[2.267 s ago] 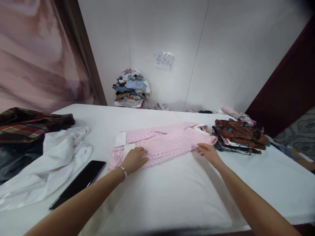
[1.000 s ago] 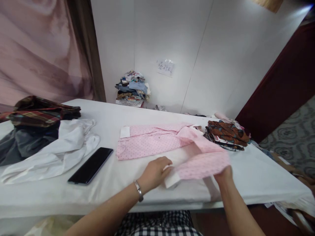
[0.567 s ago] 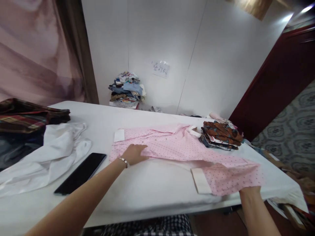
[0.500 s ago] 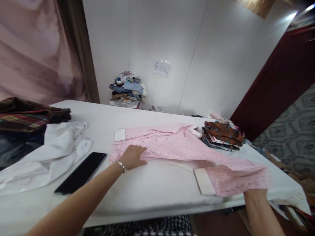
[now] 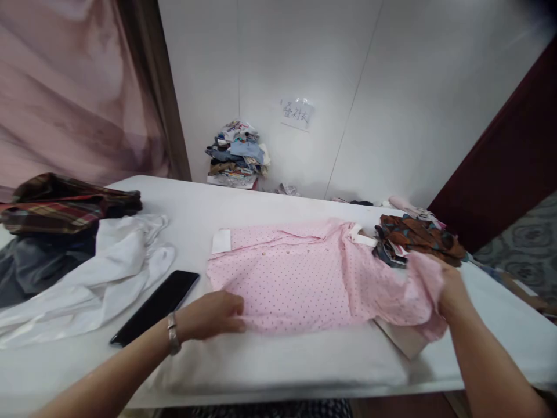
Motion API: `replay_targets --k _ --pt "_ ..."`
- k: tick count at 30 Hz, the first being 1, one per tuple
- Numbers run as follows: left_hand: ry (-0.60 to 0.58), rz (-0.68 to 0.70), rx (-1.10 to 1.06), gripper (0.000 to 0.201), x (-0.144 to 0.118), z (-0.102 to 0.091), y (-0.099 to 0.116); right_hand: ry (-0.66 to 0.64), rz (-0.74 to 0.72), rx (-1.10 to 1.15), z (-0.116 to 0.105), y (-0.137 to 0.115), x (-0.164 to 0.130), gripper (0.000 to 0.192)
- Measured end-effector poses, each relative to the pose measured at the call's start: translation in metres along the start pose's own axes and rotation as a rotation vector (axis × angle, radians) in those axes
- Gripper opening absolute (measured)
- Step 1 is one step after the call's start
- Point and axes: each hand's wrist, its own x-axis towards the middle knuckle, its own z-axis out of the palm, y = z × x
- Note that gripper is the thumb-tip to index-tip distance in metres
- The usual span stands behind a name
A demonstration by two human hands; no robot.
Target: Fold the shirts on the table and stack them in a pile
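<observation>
A pink dotted shirt (image 5: 296,278) lies spread sideways on the white table, its buttons along the far part and a white collar (image 5: 363,238) at the right. At the shirt's near left edge, my left hand (image 5: 213,315) has its thumb and fingers closed on the fabric. My right hand (image 5: 448,285) grips the sleeve (image 5: 404,296) on the right and holds it bunched up off the table. The sleeve's white cuff (image 5: 402,337) hangs below the bunched cloth. Another white cuff (image 5: 221,241) rests at the shirt's far left corner.
A black phone (image 5: 156,305) lies left of the shirt, beside a crumpled white garment (image 5: 126,261) and dark plaid clothing (image 5: 65,209). Folded clothes (image 5: 418,238) are stacked behind the sleeve. Another clothes pile (image 5: 239,154) stands by the wall, near a paper sign (image 5: 297,114).
My right hand has lifted the sleeve up and away from the table's near edge. The shirt's near edge now reaches closer to me, and my left hand has moved nearer with it.
</observation>
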Motion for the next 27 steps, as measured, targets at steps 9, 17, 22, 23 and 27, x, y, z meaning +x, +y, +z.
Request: replay_targets --k 9,17,22,23,27 --pt "0.431 -0.371 0.235 0.048 0.081 -0.048 -0.068 -0.937 -0.246 0.037 0.122 -0.074 0.082 0.063" --pt "0.272 -0.401 0.288 0.031 0.121 -0.048 -0.100 -0.579 -0.194 -0.399 0.210 -0.075 0.126 0.039" --pt "0.307 -0.399 0.414 0.034 0.134 -0.089 -0.100 -0.551 -0.136 -0.258 0.220 -0.090 0.170 0.015" --pt "0.352 -0.429 0.441 0.036 0.140 -0.106 -0.101 -0.518 -0.127 -0.211 0.221 -0.100 0.182 0.020" --pt "0.697 -0.580 0.418 0.042 0.176 -0.175 -0.111 -0.332 -0.155 0.061 0.233 -0.145 0.217 0.042"
